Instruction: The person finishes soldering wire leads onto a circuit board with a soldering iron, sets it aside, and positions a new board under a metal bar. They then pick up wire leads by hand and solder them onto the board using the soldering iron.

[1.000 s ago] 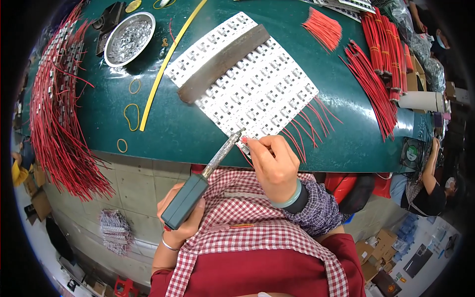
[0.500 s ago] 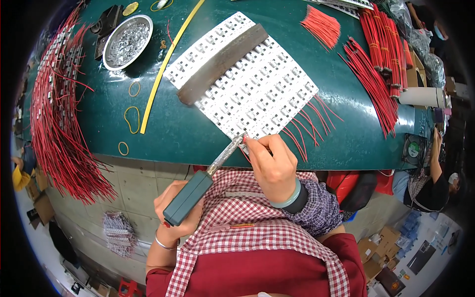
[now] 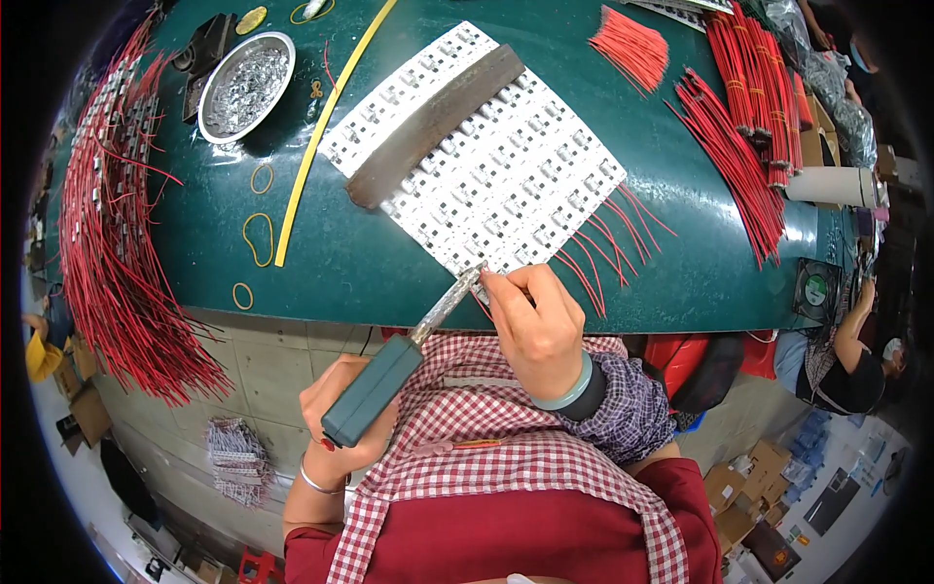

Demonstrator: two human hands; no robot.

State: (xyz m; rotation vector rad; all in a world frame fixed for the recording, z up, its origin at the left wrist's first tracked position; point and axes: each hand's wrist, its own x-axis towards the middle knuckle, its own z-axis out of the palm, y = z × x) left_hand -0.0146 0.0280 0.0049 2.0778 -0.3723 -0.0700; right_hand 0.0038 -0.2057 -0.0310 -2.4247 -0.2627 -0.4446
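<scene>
My left hand [image 3: 329, 384] is wrapped round the dark green handle of a soldering iron [image 3: 375, 387]. The iron's metal shaft points up and right, its tip at the near corner of a white sheet of small circuit boards [image 3: 506, 185]. At that same corner my right hand [image 3: 541, 326] pinches a thin red wire, mostly hidden by the fingers, close against the tip. Several red wires [image 3: 623, 234] stick out from the sheet's right edge. A dark, worn bar [image 3: 433, 127] lies across the upper part of the sheet.
On the green table [image 3: 292, 185], a metal bowl of silvery scraps [image 3: 279, 90], a yellow strip [image 3: 311, 161] and rubber bands [image 3: 259, 240] lie left. Wired boards [image 3: 126, 234] hang over the left edge. Red wire bundles [image 3: 735, 170] and a small fan [image 3: 815, 290] are at right.
Both hands and the iron stay almost in place at the sheet's near corner. The red wire at the right fingertips shows less than before.
</scene>
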